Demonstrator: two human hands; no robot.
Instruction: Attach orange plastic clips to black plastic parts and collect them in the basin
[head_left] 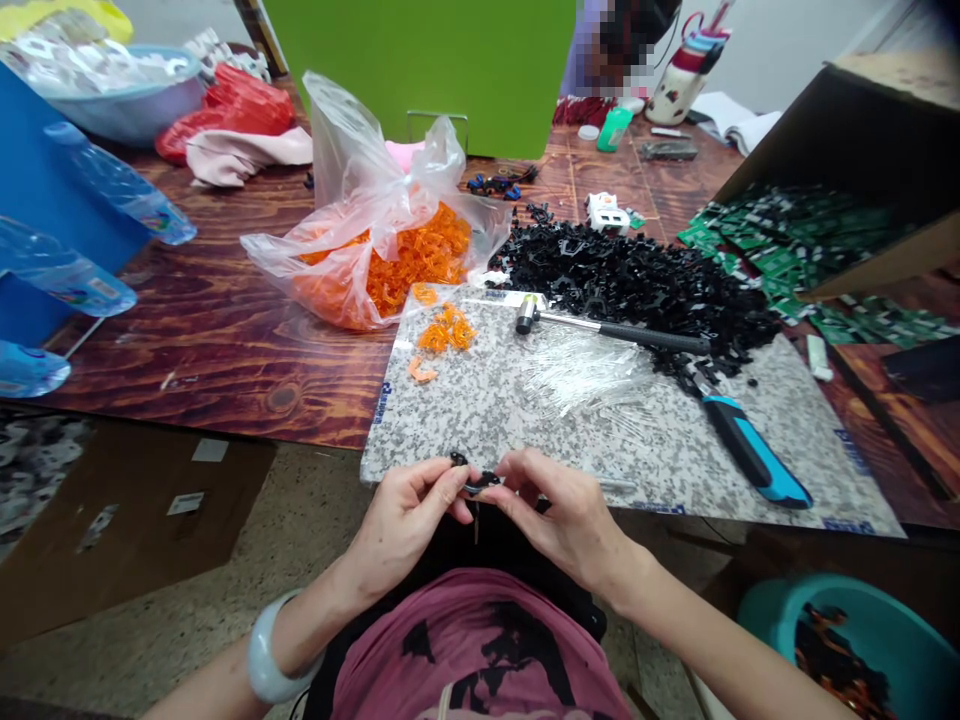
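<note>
At the front edge of the speckled stone slab, my left hand pinches one end of a small black plastic part. The fingers of my right hand close on its other end. My fingertips cover much of the part, so its full shape is hidden. Beyond my hands lie a few orange plastic pieces and a heap of thin clear strips. A small hammer rests behind the strips, against a big pile of black plastic parts. Blue-and-black pliers lie to the right.
A clear bag of orange pieces stands behind the slab. Green circuit boards spill from a tilted cardboard box at right. Below right is a teal bucket. Plastic bottles are at left, before a blue basin.
</note>
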